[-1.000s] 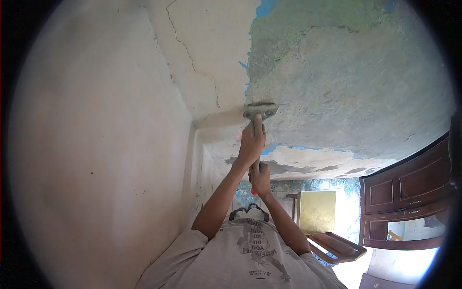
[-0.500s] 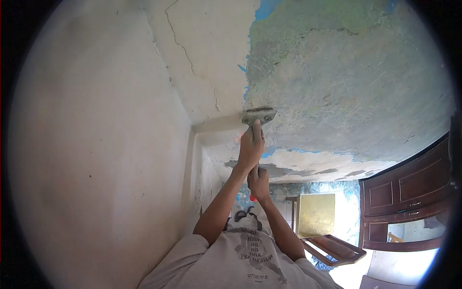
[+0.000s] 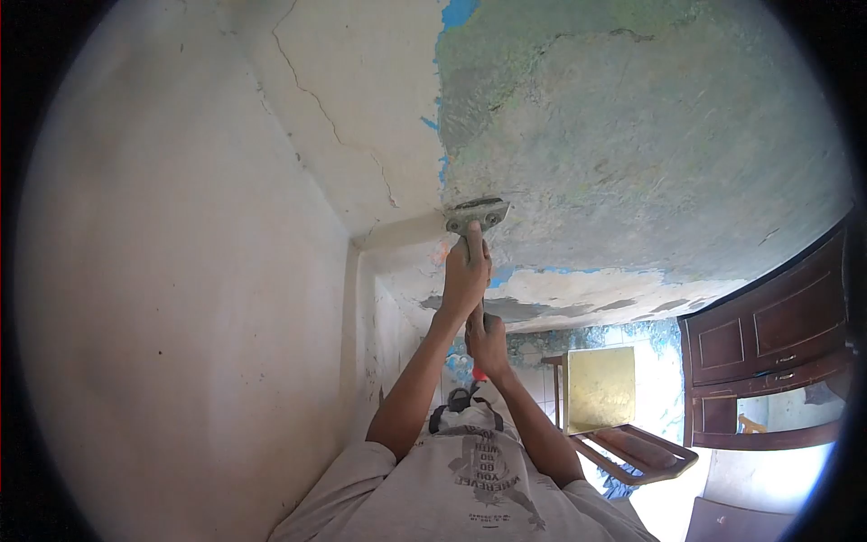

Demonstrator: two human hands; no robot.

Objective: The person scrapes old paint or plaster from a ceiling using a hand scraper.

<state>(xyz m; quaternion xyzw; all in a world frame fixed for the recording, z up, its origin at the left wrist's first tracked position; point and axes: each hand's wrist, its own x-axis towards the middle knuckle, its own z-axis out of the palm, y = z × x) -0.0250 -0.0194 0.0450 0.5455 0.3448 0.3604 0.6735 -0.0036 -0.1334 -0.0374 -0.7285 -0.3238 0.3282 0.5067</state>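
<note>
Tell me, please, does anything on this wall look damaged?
Yes. A thin crack winds down the pale paint, above and left of the scraper. Right of the crack, this paint ends raggedly at blue flecks beside blotchy grey-green wall.

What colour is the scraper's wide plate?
The scraper's plate is dull grey, seen in the head camera's view.

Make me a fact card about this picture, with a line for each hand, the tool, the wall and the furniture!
Left hand: left hand grips the tool up near its blade
Right hand: right hand grips the handle lower down
Tool: scraper with a wide blade, held up at the wall
Wall: grey-green patch beside pale paint, with blue bits along the edge
Crack: thin, wiggly crack in the pale paint
Furniture: chair and dark brown cabinet, both on the picture's right
</note>
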